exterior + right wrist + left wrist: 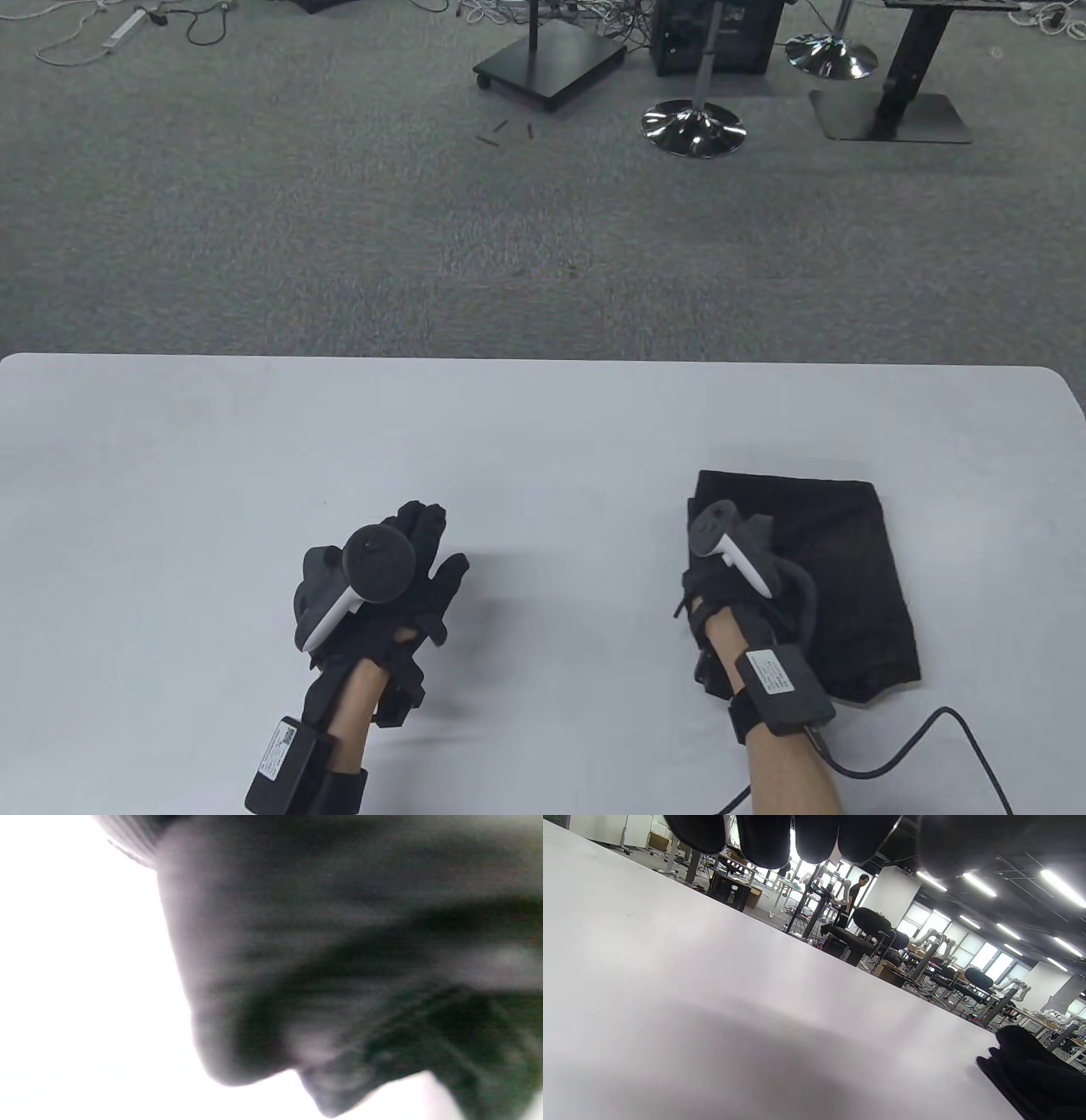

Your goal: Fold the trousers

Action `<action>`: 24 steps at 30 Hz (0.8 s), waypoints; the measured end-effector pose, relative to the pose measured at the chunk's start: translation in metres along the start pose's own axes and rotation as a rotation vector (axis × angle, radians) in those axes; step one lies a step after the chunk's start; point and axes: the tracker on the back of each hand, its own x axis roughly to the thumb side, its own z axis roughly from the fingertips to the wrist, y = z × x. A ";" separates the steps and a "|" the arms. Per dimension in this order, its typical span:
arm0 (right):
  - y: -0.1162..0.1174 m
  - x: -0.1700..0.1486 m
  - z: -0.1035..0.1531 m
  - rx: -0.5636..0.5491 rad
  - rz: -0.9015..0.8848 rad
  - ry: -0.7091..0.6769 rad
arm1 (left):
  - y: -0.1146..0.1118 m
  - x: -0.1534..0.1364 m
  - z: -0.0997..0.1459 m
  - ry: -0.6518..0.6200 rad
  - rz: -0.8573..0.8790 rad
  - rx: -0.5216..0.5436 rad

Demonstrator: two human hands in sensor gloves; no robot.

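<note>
The black trousers [848, 569] lie folded into a compact rectangle on the right part of the white table [509, 441]. My right hand [721, 543] rests on the left edge of the folded trousers; its fingers are hidden under the tracker. The right wrist view is a blur of dark cloth [339, 963] close up. My left hand [420, 543] hovers over bare table left of centre, empty, fingers stretched forward. In the left wrist view the fingertips [763, 836] hang over the table and the trousers [1031, 1069] show at the lower right.
A black cable [950, 739] runs over the table by my right forearm. Beyond the table's far edge is grey carpet with stand bases [691, 127] and cables. The table's left and middle are bare white surface.
</note>
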 end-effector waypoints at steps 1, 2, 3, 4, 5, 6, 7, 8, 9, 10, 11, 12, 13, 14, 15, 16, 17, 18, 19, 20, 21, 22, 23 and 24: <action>-0.004 -0.014 -0.005 0.004 0.007 0.043 | 0.000 -0.001 0.000 0.002 0.001 -0.003; -0.006 -0.023 -0.008 0.006 0.007 0.069 | 0.000 -0.001 0.000 0.003 0.002 -0.004; -0.009 -0.033 -0.011 0.008 -0.005 0.097 | 0.000 -0.001 0.000 0.004 0.002 -0.007; -0.012 -0.043 -0.013 0.002 -0.017 0.123 | 0.000 -0.002 0.000 0.005 0.002 -0.008; -0.014 -0.050 -0.015 -0.004 -0.028 0.140 | 0.000 -0.002 0.000 0.006 0.004 -0.009; -0.016 -0.055 -0.015 -0.012 -0.043 0.151 | 0.000 -0.002 0.000 0.006 0.005 -0.008; -0.018 -0.058 -0.015 -0.019 -0.058 0.156 | 0.000 -0.002 0.000 0.006 0.006 -0.009; -0.019 -0.059 -0.014 -0.018 -0.074 0.152 | 0.000 -0.002 0.000 0.005 0.006 -0.010; -0.020 -0.059 -0.012 -0.026 -0.081 0.143 | 0.000 -0.002 0.000 0.004 0.005 -0.012; -0.021 -0.057 -0.010 -0.037 -0.083 0.132 | 0.000 -0.001 0.000 0.003 0.003 -0.014; -0.023 -0.052 -0.007 -0.053 -0.073 0.115 | 0.000 -0.001 -0.001 0.002 0.001 -0.016; -0.024 -0.048 -0.005 -0.064 -0.066 0.094 | 0.000 -0.001 -0.001 0.001 -0.002 -0.018; -0.026 -0.039 -0.001 -0.088 -0.067 0.058 | -0.001 0.000 -0.001 0.001 -0.007 -0.019; -0.028 -0.031 0.004 -0.117 -0.071 0.024 | -0.001 0.000 -0.001 0.000 -0.009 -0.020; -0.029 -0.025 0.008 -0.136 -0.073 -0.011 | -0.002 -0.001 -0.001 0.001 -0.010 -0.021; -0.032 -0.014 0.014 -0.163 -0.089 -0.067 | -0.002 -0.001 -0.001 0.000 -0.009 -0.021; -0.035 -0.005 0.019 -0.189 -0.106 -0.109 | -0.002 0.000 0.000 -0.001 -0.008 -0.023; -0.037 0.003 0.026 -0.212 -0.124 -0.157 | -0.003 0.000 0.000 -0.001 -0.006 -0.024; -0.040 0.014 0.034 -0.248 -0.148 -0.209 | -0.003 0.000 0.000 -0.003 -0.003 -0.025; -0.043 0.023 0.041 -0.273 -0.168 -0.257 | -0.003 0.000 0.000 -0.003 -0.004 -0.023; -0.044 0.029 0.047 -0.286 -0.186 -0.290 | -0.003 0.001 0.000 -0.004 -0.006 -0.021; -0.045 0.038 0.055 -0.308 -0.215 -0.335 | -0.004 0.001 0.000 -0.007 -0.010 -0.021; -0.046 0.046 0.062 -0.315 -0.241 -0.387 | -0.004 0.001 0.000 -0.008 -0.012 -0.021; -0.046 0.051 0.067 -0.322 -0.256 -0.409 | -0.004 0.001 0.000 -0.008 -0.013 -0.021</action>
